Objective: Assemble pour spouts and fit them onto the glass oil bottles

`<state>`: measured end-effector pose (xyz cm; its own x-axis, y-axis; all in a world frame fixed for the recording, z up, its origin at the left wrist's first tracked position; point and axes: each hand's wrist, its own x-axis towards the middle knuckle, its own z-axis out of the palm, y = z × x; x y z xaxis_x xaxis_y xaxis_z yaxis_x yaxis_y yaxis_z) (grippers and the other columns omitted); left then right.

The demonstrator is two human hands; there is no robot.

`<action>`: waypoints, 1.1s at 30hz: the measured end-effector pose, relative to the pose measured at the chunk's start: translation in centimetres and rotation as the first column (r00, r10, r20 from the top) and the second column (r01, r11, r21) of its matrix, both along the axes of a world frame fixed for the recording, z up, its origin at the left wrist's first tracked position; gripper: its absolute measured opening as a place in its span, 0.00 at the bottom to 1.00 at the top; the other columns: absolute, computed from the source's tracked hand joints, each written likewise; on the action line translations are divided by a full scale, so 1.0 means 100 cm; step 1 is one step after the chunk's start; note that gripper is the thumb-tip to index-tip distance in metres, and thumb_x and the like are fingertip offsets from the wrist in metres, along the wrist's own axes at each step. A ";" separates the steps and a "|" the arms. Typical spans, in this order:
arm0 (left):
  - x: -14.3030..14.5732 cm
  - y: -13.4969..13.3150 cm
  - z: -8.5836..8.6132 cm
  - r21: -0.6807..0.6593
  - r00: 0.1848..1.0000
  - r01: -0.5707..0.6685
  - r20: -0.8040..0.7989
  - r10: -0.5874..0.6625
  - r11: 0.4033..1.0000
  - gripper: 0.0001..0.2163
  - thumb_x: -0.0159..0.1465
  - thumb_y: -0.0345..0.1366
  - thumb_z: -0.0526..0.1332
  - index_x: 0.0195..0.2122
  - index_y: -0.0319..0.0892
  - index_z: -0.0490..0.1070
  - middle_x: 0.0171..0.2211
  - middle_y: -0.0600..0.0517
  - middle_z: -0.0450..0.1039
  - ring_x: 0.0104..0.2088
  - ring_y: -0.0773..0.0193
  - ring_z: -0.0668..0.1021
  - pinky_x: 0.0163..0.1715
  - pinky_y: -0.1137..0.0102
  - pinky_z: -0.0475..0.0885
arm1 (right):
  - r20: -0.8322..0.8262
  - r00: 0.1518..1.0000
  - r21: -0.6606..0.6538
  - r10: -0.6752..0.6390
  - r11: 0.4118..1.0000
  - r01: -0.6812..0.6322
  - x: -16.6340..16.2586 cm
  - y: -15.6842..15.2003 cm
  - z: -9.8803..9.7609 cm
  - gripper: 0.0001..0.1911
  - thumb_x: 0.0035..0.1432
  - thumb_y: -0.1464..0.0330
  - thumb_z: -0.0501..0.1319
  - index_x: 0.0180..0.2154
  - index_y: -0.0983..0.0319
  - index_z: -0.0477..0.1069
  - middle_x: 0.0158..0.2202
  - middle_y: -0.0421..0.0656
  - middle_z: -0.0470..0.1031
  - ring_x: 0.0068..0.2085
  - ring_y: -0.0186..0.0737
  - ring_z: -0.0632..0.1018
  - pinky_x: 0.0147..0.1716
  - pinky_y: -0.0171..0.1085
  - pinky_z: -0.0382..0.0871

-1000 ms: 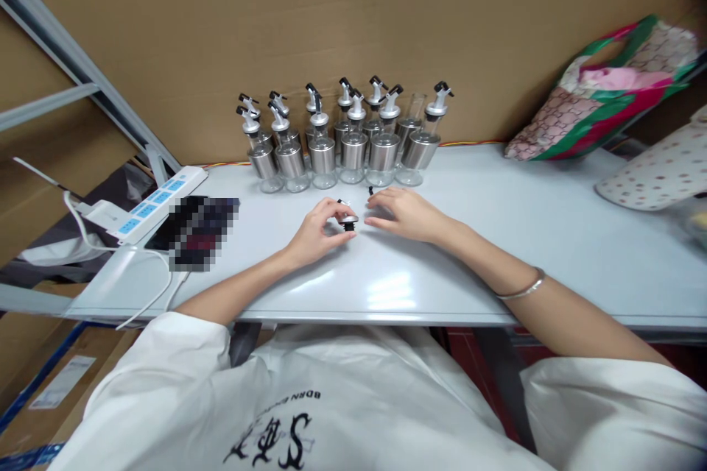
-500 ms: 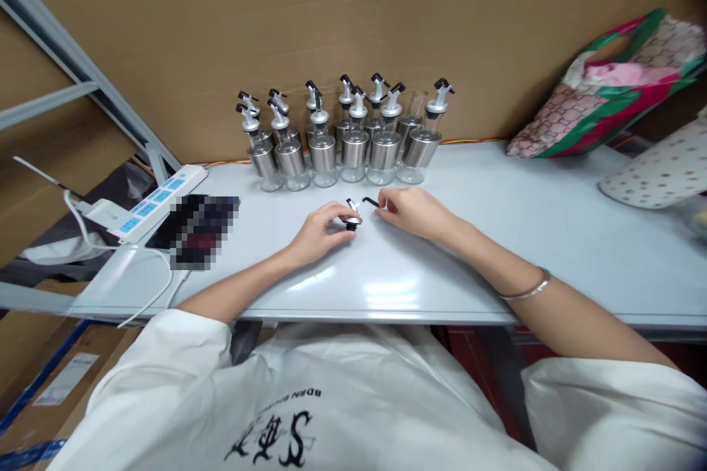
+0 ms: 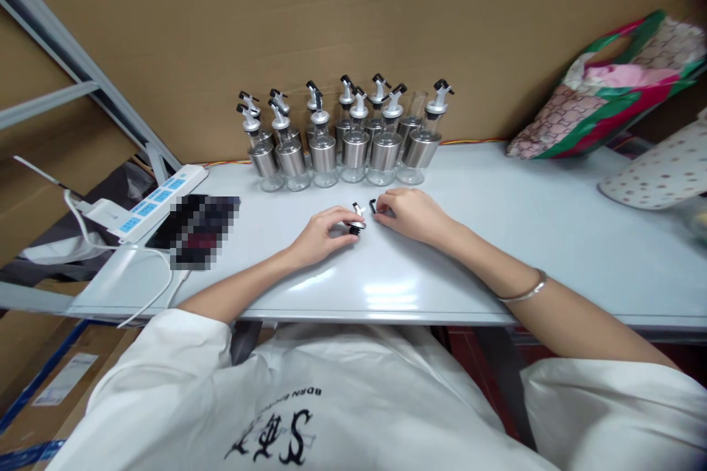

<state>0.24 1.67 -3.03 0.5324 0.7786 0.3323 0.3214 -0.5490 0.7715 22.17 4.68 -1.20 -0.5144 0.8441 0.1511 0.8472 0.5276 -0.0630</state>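
Observation:
My left hand [image 3: 320, 235] rests on the pale table [image 3: 497, 235] and pinches a small silver and black spout cap [image 3: 357, 221] between its fingertips. My right hand [image 3: 412, 213] sits just to the right of it, fingers pinched on a small black lever piece [image 3: 373, 205] held close to the cap. Behind both hands stand several glass and steel oil bottles [image 3: 342, 147] with pourer tops, lined up against the cardboard wall. One bottle [image 3: 413, 121] in the back row has no top.
A white and blue power strip [image 3: 149, 202] and a blurred dark device [image 3: 199, 228] lie at the left. A colourful fabric bag [image 3: 602, 88] and a dotted cloth item [image 3: 657, 169] sit at the right. A metal shelf frame [image 3: 82, 73] slants at the far left.
My right hand has brought the black lever piece closer to the cap in my left hand. My left hand has shifted slightly right with the cap.

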 end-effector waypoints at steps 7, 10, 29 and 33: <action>0.000 0.000 0.000 0.003 1.000 0.002 -0.007 -0.002 1.000 0.12 0.59 0.33 0.65 0.44 0.42 0.74 0.44 0.48 0.74 0.46 0.63 0.76 0.49 0.69 0.69 | -0.060 0.992 -0.027 0.114 0.993 -0.116 0.004 0.004 -0.005 0.09 0.60 0.70 0.57 0.36 0.63 0.75 0.37 0.48 0.77 0.36 0.43 0.76 0.35 0.36 0.62; 0.000 0.000 0.000 0.021 1.000 0.003 -0.014 -0.003 1.000 0.12 0.59 0.33 0.65 0.44 0.41 0.74 0.44 0.47 0.74 0.46 0.62 0.75 0.50 0.68 0.68 | -0.191 0.978 -0.066 0.088 0.992 -0.103 0.005 0.006 -0.007 0.08 0.56 0.74 0.56 0.33 0.63 0.74 0.32 0.46 0.77 0.33 0.41 0.75 0.34 0.35 0.62; -0.001 0.001 -0.003 0.100 1.000 0.006 -0.029 -0.003 0.995 0.10 0.60 0.35 0.64 0.44 0.42 0.73 0.45 0.47 0.72 0.48 0.59 0.73 0.51 0.64 0.67 | -0.832 0.311 -0.554 -0.460 0.724 -0.410 -0.010 -0.006 0.009 0.18 0.37 0.62 0.73 0.31 0.64 0.76 0.23 0.39 0.76 0.26 0.31 0.74 0.32 0.35 0.70; -0.001 0.001 -0.005 0.065 1.000 -0.013 0.002 0.013 0.998 0.12 0.59 0.34 0.64 0.45 0.42 0.70 0.45 0.48 0.72 0.48 0.61 0.74 0.51 0.66 0.67 | -0.828 0.328 -0.559 -0.455 0.724 -0.405 -0.012 -0.008 0.011 0.16 0.37 0.65 0.73 0.31 0.65 0.76 0.23 0.39 0.77 0.26 0.32 0.76 0.33 0.35 0.71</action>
